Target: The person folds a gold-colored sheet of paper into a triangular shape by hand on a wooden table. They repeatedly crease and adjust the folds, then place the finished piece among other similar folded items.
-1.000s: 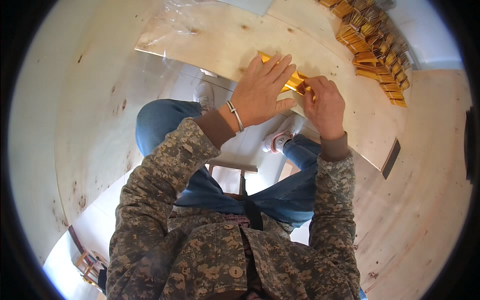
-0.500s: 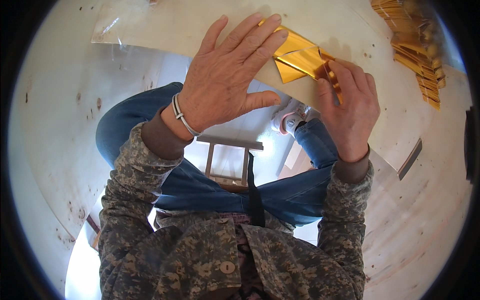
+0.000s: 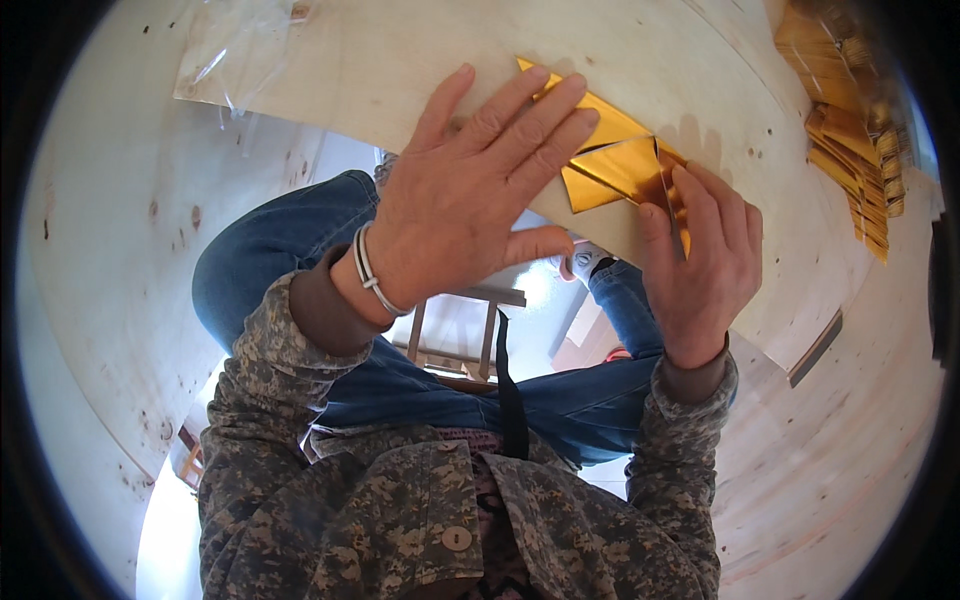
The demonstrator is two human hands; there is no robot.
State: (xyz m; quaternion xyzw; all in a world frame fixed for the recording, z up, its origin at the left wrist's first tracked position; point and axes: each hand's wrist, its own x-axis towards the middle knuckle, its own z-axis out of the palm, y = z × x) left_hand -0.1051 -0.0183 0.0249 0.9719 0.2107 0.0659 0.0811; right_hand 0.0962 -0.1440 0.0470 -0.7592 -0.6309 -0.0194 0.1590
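A sheet of shiny gold foil paper (image 3: 610, 180), folded into angled flaps, lies near the table's edge in front of me. My left hand (image 3: 475, 190) is spread over its left end, fingertips resting on the foil and thumb held away. At the right end, my right hand (image 3: 705, 265) has thumb and fingers closed on an upturned flap. Part of the paper is hidden behind the left fingers. A silvery bracelet (image 3: 366, 275) circles my left wrist.
Stacks of folded gold paper (image 3: 850, 165) lie at the far right of the pale wooden table (image 3: 380, 50). Clear plastic film (image 3: 235, 70) is at the far left. A dark strip (image 3: 815, 348) lines an edge at right. Below, a wooden frame (image 3: 455, 335) stands between my legs.
The whole view has shifted, so table, paper and hands sit lower in the picture. Both hands stay at the foil; a dark gap beneath its middle flap shows more.
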